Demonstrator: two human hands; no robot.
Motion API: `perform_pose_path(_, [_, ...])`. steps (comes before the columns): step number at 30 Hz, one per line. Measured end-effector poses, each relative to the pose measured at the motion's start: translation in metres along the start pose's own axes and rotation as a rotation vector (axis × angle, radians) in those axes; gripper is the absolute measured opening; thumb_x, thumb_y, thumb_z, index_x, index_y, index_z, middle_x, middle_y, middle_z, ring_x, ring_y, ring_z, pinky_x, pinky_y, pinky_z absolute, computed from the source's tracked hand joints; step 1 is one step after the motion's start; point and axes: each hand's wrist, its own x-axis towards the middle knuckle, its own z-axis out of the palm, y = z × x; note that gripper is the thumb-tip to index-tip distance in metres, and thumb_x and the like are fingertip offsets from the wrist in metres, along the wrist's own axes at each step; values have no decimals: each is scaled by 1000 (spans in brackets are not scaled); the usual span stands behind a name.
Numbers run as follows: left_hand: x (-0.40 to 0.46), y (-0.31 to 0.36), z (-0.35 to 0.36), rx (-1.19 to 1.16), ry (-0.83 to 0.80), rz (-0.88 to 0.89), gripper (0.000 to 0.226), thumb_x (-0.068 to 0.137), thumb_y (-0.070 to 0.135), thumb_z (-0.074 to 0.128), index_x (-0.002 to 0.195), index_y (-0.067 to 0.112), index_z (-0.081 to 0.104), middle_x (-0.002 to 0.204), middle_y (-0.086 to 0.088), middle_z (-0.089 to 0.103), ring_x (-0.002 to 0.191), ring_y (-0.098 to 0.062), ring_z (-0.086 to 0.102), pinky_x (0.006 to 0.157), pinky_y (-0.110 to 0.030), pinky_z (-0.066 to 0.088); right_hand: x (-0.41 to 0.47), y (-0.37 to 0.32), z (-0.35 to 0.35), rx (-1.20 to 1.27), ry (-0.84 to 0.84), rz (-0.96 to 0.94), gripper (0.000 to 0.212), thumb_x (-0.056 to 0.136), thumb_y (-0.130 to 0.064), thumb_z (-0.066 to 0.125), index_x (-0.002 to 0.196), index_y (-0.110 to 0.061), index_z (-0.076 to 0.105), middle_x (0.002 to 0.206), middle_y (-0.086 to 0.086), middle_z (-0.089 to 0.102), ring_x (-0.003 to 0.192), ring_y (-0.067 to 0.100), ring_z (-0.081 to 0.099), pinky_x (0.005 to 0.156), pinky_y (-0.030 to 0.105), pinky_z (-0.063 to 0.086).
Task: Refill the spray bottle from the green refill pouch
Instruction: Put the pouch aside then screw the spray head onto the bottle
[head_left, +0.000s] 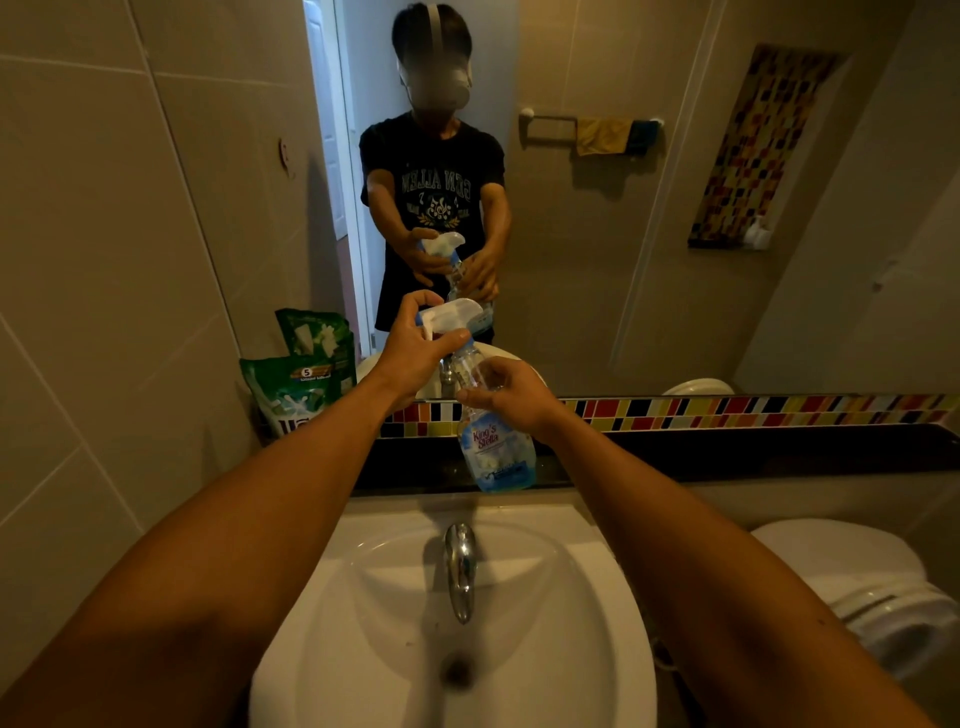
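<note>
A clear spray bottle (496, 457) with a blue label is held up above the back of the sink, tilted a little to the left. My right hand (511, 397) grips its upper body near the neck. My left hand (415, 348) is closed around the white trigger spray head (452, 314) at the top of the bottle. The green refill pouch (291, 395) stands on the dark ledge at the left, leaning against the wall, apart from both hands.
A white sink (545, 597) with a chrome tap (460, 569) lies below my arms. A dark ledge (753, 449) with a coloured tile strip runs under the mirror (623, 234). A white toilet (883, 597) stands at the right.
</note>
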Motion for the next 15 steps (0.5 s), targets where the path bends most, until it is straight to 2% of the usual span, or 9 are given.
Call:
perform_pose_path(3, [1, -1, -2, -32, -5, -27, 52, 84, 0, 75, 122, 22, 47, 129, -17, 55, 108, -27, 63, 67, -17, 55, -1, 0, 0, 16, 5, -4, 38, 91, -26, 76, 122, -7, 64, 111, 10, 72, 94, 22, 70, 73, 29, 57])
perform_pose_path(6, [1, 0, -1, -54, -6, -58, 50, 87, -2, 71, 124, 21, 45, 125, -14, 54, 102, -21, 63, 65, -17, 55, -1, 1, 1, 30, 12, -2, 37, 91, -26, 76, 121, -8, 64, 110, 8, 71, 99, 26, 70, 81, 35, 58])
perform_pose_path(10, [0, 2, -2, -48, -13, -81, 50, 88, 0, 70, 126, 21, 45, 120, -8, 54, 100, -21, 62, 63, -16, 55, -2, 3, 2, 29, 20, -8, 35, 91, -28, 77, 118, -9, 65, 108, 8, 72, 100, 27, 71, 87, 42, 59])
perform_pose_path(13, [-5, 6, 0, -65, 2, -74, 54, 87, 3, 74, 130, 13, 42, 113, -2, 54, 92, -13, 62, 58, -13, 52, -2, 0, 3, -6, 12, -22, 33, 91, -29, 77, 117, -10, 67, 101, 1, 72, 92, 19, 70, 76, 33, 57])
perform_pose_path(15, [-7, 7, 0, -62, 15, -35, 58, 83, 3, 78, 129, 10, 42, 112, 1, 53, 92, -11, 63, 62, -17, 55, -3, -2, 3, -16, 3, -31, 34, 90, -28, 77, 117, -10, 67, 97, -2, 71, 88, 16, 69, 69, 26, 54])
